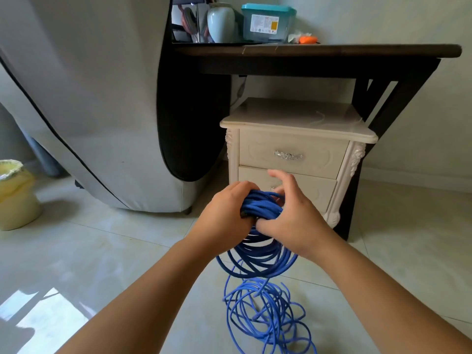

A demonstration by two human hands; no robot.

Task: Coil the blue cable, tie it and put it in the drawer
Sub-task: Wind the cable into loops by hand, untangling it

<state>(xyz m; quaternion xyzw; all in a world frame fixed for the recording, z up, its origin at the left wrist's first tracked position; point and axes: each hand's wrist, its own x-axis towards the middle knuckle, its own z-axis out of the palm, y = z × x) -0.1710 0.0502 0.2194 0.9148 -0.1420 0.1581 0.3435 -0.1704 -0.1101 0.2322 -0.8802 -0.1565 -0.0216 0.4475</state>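
We are partway through the coiling, by our reckoning. Our left hand [224, 213] has its fingers curled round the top of the blue cable [260, 208], whose gathered loops hang below the grip in front of the white cabinet [293, 118]. Our right hand [293, 213] lies against the same bundle, thumb at the strands and fingers loosely spread above them; we cannot tell whether it pinches a strand. A good deal of cable lies in a loose tangle on the floor [102, 251] beneath the hanging loops, so more winding remains. We see no tie on the coil, and the upper drawer [293, 154] is closed, as is what shows of the lower one; tying and stowing are not yet done.
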